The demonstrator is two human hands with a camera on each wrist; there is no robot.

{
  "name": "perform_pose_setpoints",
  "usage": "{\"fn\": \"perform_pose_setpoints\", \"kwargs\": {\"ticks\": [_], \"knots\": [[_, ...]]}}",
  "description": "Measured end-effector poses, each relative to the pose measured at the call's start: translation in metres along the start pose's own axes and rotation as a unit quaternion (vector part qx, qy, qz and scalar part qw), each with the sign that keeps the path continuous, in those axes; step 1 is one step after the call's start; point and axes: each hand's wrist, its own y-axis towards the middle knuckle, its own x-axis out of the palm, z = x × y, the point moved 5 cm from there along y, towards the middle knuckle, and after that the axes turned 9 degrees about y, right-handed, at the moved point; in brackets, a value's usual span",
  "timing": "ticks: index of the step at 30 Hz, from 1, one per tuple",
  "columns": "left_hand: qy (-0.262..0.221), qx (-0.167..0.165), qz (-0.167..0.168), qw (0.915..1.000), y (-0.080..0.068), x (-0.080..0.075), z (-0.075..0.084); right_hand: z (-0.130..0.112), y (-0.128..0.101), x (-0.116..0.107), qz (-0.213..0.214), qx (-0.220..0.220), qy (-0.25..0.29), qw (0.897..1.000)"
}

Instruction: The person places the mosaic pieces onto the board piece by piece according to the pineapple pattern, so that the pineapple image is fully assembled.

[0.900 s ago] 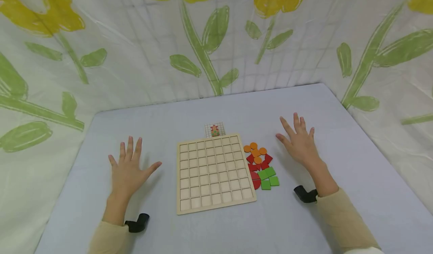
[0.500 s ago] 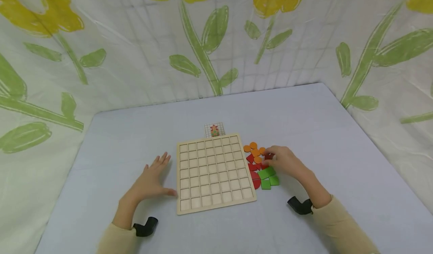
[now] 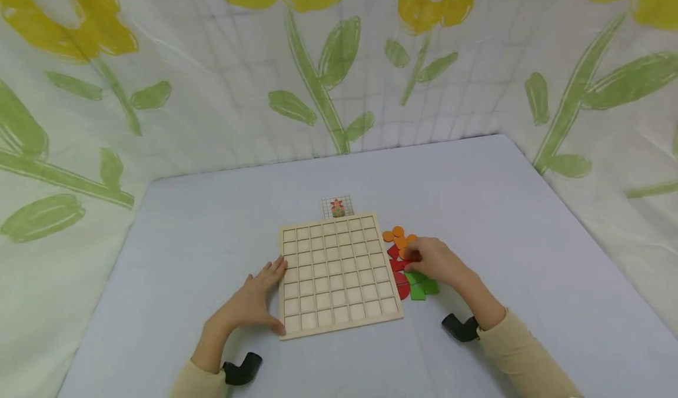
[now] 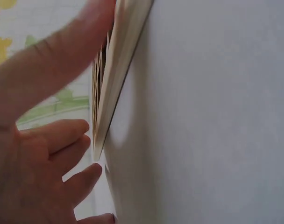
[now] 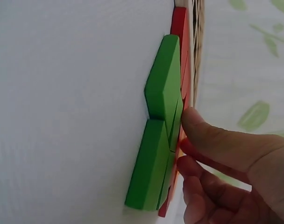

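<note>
A wooden grid board (image 3: pixel 339 329) lies on the table with bare squares. My left hand (image 3: pixel 254 304) rests against its left side, fingertips on the edge and thumb at the near left corner. In the left wrist view the board's rim (image 4: pixel 118 70) runs beside the thumb (image 4: pixel 53 60) and spread fingers. My right hand (image 3: pixel 436 261) reaches over the coloured pieces right of the board, thumb and fingers curled around a dark red piece (image 3: pixel 414 257). The right wrist view shows the fingertips at the pieces, beside green tiles (image 5: pixel 163 84); whether they pinch anything is unclear.
Orange discs (image 3: pixel 398 231), red half-round pieces (image 3: pixel 401 286) and green square tiles (image 3: pixel 418 292) lie along the board's right side. A small pattern card (image 3: pixel 337 206) with a gridded picture lies behind the board. A flowered cloth (image 3: pixel 212 92) hangs at the table's back edge.
My left hand has moved right from the tabletop to the board's left edge. My right hand has come down and left onto the coloured pieces, its spread fingers now curled.
</note>
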Motion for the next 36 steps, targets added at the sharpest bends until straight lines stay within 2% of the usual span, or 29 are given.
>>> {"fn": "perform_pose_setpoints", "kwargs": {"ticks": [7, 14, 19, 26, 36], "knots": [[0.006, -0.019, -0.008, 0.9998, -0.0008, 0.0035, 0.0037, -0.0002, -0.0003, 0.0034, 0.009, 0.018, -0.024, 0.999], [0.003, -0.021, -0.016, 0.9997, 0.0035, 0.0063, 0.0055, 0.0018, -0.0005, 0.0049, 0.008, 0.056, -0.022, 0.998], [-0.001, -0.028, -0.019, 0.9994, 0.0052, 0.0082, 0.0036, -0.0012, -0.0005, 0.0051, 0.01, 0.049, -0.015, 0.999], [-0.003, -0.034, -0.028, 0.999, 0.0023, 0.0103, 0.0034, -0.0004, -0.004, 0.0083, 0.024, 0.075, -0.009, 0.997], [-0.008, -0.025, -0.026, 0.9993, 0.0017, 0.0046, 0.0031, -0.0047, -0.0048, 0.0084, 0.046, 0.054, -0.032, 0.997]]}}
